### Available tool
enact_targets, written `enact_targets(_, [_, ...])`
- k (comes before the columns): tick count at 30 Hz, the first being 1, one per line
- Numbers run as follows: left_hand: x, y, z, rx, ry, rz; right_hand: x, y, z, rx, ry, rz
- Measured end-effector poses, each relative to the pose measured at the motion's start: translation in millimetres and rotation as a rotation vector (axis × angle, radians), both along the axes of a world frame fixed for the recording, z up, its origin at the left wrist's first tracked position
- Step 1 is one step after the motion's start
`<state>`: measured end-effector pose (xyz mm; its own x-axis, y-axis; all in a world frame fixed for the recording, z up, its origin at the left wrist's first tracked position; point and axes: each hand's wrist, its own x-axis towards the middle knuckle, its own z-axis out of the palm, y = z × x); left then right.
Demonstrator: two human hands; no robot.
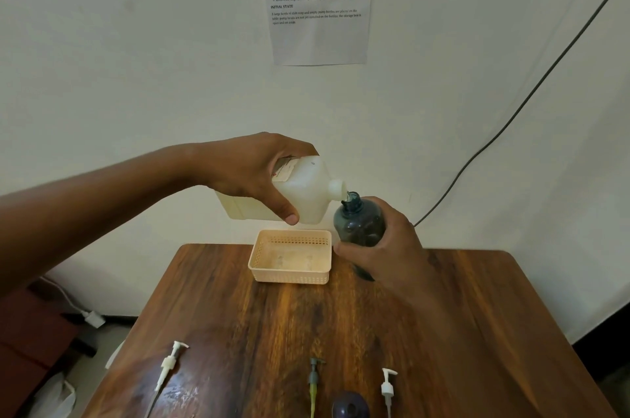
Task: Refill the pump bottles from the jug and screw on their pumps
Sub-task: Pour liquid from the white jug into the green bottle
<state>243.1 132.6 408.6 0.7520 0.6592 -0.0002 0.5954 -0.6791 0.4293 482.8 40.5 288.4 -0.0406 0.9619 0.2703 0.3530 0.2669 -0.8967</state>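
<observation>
Jug (303, 192) tipped sideways in left hand (252, 172), spout at mouth of dark bottle (358, 223). Right hand (385, 247) clamped around bottle, above desk (341, 322). Both grips closed tight.

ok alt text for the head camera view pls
The left hand tips a white jug into a dark pump bottle held by the right hand above a wooden table with a beige basket and three loose pumps.

I'm looking at what seems a plain room set up for recording: a printed task sheet (318, 1) taped to the bare wall (136, 59) above a small wooden table (341, 322).
</observation>
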Motion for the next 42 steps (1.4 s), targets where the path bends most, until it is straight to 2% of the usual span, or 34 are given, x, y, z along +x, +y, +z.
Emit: enact_targets(42, [9.5, -2.6, 12.7, 0.04, 0.094, -0.009, 1.0, 0.4, -6.1, -0.002, 0.024, -0.024])
